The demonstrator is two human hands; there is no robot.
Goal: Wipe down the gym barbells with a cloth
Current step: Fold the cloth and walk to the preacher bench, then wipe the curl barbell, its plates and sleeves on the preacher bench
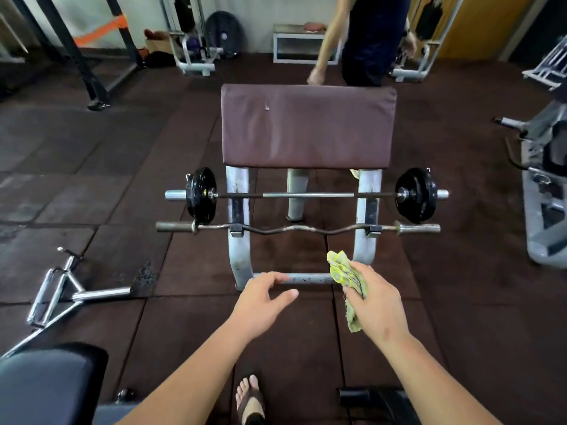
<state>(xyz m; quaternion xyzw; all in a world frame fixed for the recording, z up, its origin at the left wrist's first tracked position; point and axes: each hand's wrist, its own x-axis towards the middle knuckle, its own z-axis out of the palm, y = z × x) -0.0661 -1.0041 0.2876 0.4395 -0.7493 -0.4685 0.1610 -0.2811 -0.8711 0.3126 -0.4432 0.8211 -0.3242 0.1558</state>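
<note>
Two bars rest across the grey frame of a preacher curl bench. The farther one is a straight barbell with a black plate at each end. The nearer one is a wavy curl bar without plates. My right hand is shut on a crumpled yellow-green cloth, held below and in front of the curl bar, apart from it. My left hand hovers empty with fingers spread, over the frame's low crossbar.
The bench's brown pad rises behind the bars. Another person stands beyond it. A chrome triangle handle lies on the rubber floor at left. Grey machines stand at right; a dark seat sits at bottom left.
</note>
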